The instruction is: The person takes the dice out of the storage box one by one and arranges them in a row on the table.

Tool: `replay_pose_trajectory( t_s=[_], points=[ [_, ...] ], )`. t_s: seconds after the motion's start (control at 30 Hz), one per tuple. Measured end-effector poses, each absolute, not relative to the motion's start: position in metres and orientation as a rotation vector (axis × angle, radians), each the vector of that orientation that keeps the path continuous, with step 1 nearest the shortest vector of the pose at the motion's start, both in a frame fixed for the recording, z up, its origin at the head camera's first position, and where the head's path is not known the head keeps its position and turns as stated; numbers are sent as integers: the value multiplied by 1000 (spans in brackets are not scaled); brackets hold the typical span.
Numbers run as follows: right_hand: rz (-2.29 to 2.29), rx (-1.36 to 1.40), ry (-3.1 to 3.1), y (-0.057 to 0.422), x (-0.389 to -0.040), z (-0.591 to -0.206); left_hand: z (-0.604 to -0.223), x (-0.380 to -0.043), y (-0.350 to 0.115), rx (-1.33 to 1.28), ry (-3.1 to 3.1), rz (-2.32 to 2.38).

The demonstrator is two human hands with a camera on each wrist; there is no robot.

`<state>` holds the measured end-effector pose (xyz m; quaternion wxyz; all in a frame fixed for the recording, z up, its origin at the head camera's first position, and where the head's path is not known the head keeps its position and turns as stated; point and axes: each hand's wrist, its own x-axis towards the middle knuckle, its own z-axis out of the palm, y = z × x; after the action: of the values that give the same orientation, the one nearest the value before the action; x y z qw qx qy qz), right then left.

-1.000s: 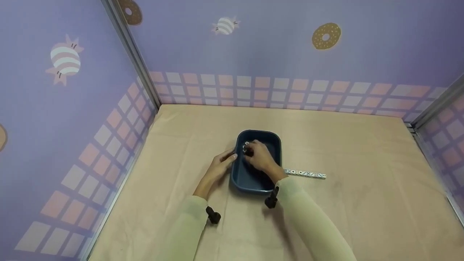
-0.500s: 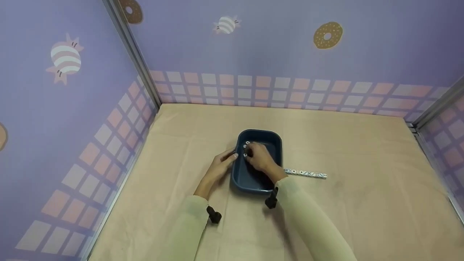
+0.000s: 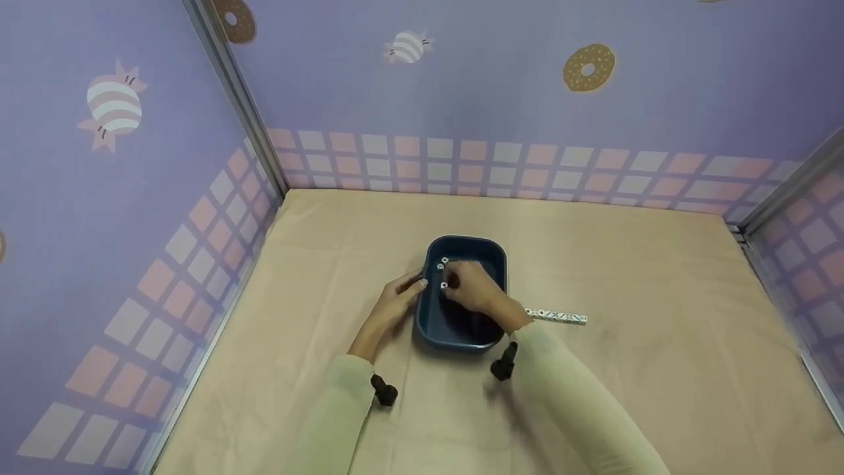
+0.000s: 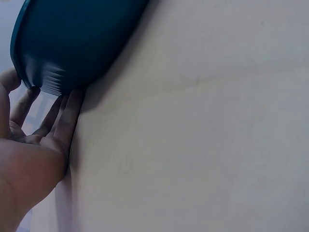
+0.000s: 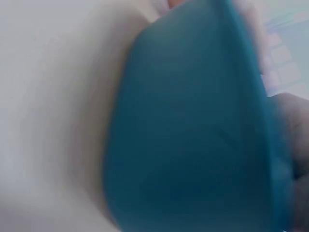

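A dark blue rectangular tub stands on the cloth. My left hand holds its left side, thumb at the rim and the other fingers against the outer wall, as the left wrist view shows. Inside the tub my right hand has its fingers curled downward. A small white die sits at its thumb and fingertips and looks pinched there, though the hand partly hides the grip. Two more dice, one of them this white die, lie near the far left wall. The right wrist view is blurred and shows mainly the tub's outside.
To the right of the tub, a straight row of small white dice lies on the beige cloth; my right forearm covers its left end. Purple patterned walls stand at the back and sides.
My right hand has shifted slightly right and nearer inside the tub, and the die at its fingertips has moved with it. The left hand stays on the tub's side.
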<state>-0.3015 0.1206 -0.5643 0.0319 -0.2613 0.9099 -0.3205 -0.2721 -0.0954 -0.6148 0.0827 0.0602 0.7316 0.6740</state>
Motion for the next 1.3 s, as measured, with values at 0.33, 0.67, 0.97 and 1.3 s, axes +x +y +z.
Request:
replay_pose_trajectory(
  t_s=[0.33,0.67,0.97,1.3],
  points=[
    [-1164,-943,2827,208,-281,-511,-614,-268,-99,117,2197,2002],
    [-1198,-726,2997,323,-262,-529,-615,-272,-99,138,2230,1984],
    [-1130,-503,2966,373,-238,-565,-611,-270,-99,183,2255,1958],
    [-1039,-402,2938,391,-220,-593,-611,-269,-95,141,2202,1988]
  ],
)
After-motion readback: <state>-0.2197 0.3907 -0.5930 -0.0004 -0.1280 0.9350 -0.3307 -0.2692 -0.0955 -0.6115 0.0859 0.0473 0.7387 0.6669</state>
